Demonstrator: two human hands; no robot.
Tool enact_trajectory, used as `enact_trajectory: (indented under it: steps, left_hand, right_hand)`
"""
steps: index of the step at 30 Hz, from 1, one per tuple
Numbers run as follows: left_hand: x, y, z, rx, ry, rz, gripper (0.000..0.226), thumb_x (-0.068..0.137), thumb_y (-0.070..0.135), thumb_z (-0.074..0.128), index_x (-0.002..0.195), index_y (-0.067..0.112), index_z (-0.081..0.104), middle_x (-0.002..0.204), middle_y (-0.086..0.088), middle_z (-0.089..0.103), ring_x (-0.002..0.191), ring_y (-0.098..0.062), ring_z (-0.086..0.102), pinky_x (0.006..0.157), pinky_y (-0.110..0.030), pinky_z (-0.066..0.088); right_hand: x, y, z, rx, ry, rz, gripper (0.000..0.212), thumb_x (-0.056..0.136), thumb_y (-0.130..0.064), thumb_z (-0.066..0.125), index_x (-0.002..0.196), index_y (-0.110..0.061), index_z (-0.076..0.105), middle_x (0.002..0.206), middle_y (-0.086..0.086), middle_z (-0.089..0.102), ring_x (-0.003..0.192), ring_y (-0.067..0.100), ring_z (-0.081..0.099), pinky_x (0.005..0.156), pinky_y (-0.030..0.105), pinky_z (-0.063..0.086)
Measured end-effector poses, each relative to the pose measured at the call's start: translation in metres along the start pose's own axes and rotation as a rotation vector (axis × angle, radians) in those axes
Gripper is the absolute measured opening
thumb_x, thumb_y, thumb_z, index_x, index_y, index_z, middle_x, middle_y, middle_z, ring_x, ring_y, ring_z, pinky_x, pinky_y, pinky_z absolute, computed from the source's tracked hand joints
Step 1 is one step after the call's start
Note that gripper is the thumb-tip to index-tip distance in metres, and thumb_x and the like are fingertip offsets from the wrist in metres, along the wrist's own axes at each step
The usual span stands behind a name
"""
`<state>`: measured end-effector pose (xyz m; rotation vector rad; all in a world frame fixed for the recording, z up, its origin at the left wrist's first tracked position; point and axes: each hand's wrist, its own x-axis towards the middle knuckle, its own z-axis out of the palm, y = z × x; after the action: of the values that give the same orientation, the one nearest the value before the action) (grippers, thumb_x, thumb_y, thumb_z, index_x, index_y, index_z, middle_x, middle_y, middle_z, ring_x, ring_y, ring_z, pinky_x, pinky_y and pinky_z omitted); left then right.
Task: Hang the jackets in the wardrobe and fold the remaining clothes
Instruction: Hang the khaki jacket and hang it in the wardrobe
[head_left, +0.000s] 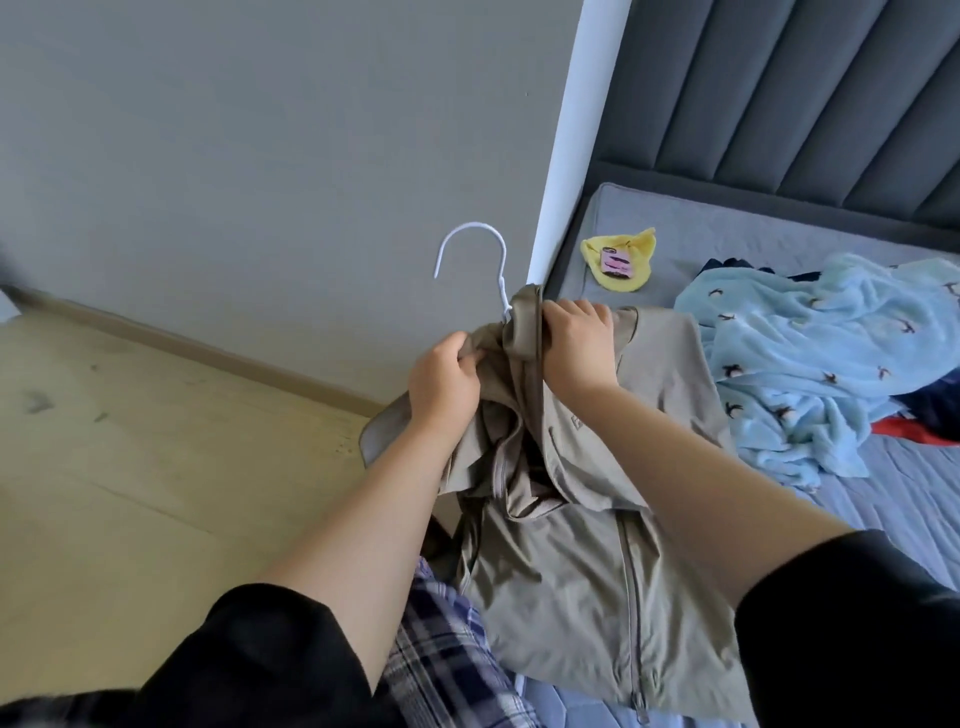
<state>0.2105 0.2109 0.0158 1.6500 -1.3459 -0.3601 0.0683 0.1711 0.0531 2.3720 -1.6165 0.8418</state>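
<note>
While we stand at the bedside, our left hand (441, 382) grips a bunch of the khaki jacket (571, 561) near its collar, fingers curled tight into the fabric. Our right hand (574, 345) clamps the rolled collar from the other side. The white hanger (475, 260) has its hook sticking up above the collar, its lower part hidden inside the jacket. The jacket hangs from our hands and spills onto the bed (904, 499). A light blue blanket (810, 358) lies crumpled near it, and a yellow cloth (623, 260) sits further up the mattress.
</note>
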Motion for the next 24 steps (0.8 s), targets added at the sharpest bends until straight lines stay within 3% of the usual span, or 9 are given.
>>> enact_trajectory:
  steps: [3,5,8,11,13,15,18,20,24]
  left_hand:
    - [0.025,0.031,-0.025,0.017,0.041,0.036,0.017,0.091,0.009,0.054,0.074,0.005,0.051,0.068,-0.007,0.054,0.073,-0.035,0.048,0.06,-0.037,0.03]
    - [0.043,0.052,-0.046,0.044,0.073,0.076,0.012,0.092,0.015,0.056,0.086,0.006,0.061,0.083,-0.009,0.064,0.081,-0.032,0.054,0.062,-0.033,0.034]
    - [0.072,0.087,-0.086,0.088,0.135,0.13,0.017,0.092,0.02,0.056,0.076,0.014,0.054,0.078,-0.002,0.061,0.075,-0.026,0.049,0.057,-0.031,0.029]
    - [0.103,0.124,-0.138,0.161,0.221,0.175,0.036,0.092,0.022,0.054,0.061,0.019,0.035,0.062,0.006,0.043,0.069,-0.025,0.044,0.049,-0.03,0.022]
    - [0.123,0.149,-0.178,0.203,0.283,0.212,0.041,0.092,0.023,0.054,0.06,0.017,0.03,0.06,0.004,0.039,0.068,-0.027,0.043,0.048,-0.03,0.02]
    - [0.14,0.172,-0.22,0.243,0.35,0.231,0.042,0.092,0.024,0.055,0.06,0.015,0.029,0.059,0.002,0.037,0.066,-0.027,0.041,0.048,-0.03,0.019]
    - [0.158,0.198,-0.277,0.273,0.472,0.253,0.042,0.092,0.025,0.055,0.06,0.014,0.03,0.059,0.002,0.037,0.065,-0.027,0.042,0.049,-0.03,0.02]
    - [0.166,0.209,-0.308,0.311,0.511,0.282,0.037,0.091,0.025,0.056,0.062,0.013,0.037,0.06,0.002,0.042,0.068,-0.028,0.046,0.051,-0.03,0.025]
    - [0.179,0.213,-0.359,0.46,0.398,0.311,0.025,0.089,0.024,0.06,0.069,0.014,0.049,0.07,0.0,0.05,0.077,-0.029,0.051,0.061,-0.028,0.033]
  right_hand:
    - [0.03,-0.017,-0.032,0.144,0.007,0.074,0.014,0.078,-0.001,0.04,0.074,-0.013,0.046,0.079,0.011,0.06,0.084,0.032,0.049,0.084,0.036,0.028]
    - [0.051,-0.031,-0.06,0.366,0.023,0.155,0.019,0.079,-0.017,0.031,0.063,-0.014,0.04,0.066,0.006,0.053,0.073,0.028,0.044,0.085,0.036,0.03]
    - [0.083,-0.059,-0.101,0.513,0.113,0.165,0.04,0.087,-0.038,0.039,0.056,-0.012,0.038,0.051,0.0,0.04,0.061,0.024,0.038,0.079,0.036,0.033]
    - [0.119,-0.088,-0.136,0.459,0.248,0.086,0.039,0.086,-0.025,0.058,0.057,-0.012,0.036,0.061,0.002,0.043,0.07,0.027,0.041,0.067,0.033,0.033]
    - [0.144,-0.111,-0.16,0.44,0.327,0.048,0.032,0.084,-0.015,0.055,0.057,-0.014,0.038,0.08,0.003,0.047,0.084,0.024,0.039,0.07,0.031,0.034]
    - [0.167,-0.137,-0.184,0.416,0.418,0.011,0.021,0.082,-0.006,0.05,0.062,-0.012,0.047,0.086,0.005,0.046,0.087,0.025,0.041,0.07,0.032,0.034]
    - [0.192,-0.178,-0.217,0.448,0.532,-0.019,0.017,0.084,-0.004,0.044,0.079,-0.006,0.06,0.085,0.009,0.054,0.077,0.029,0.049,0.061,0.033,0.034]
    - [0.201,-0.204,-0.233,0.51,0.641,-0.086,0.022,0.086,-0.005,0.044,0.093,-0.007,0.066,0.089,0.008,0.062,0.075,0.029,0.053,0.063,0.036,0.041]
    - [0.213,-0.243,-0.247,0.545,0.643,-0.155,0.022,0.089,-0.008,0.044,0.096,-0.007,0.065,0.086,0.009,0.066,0.073,0.029,0.054,0.063,0.036,0.042]
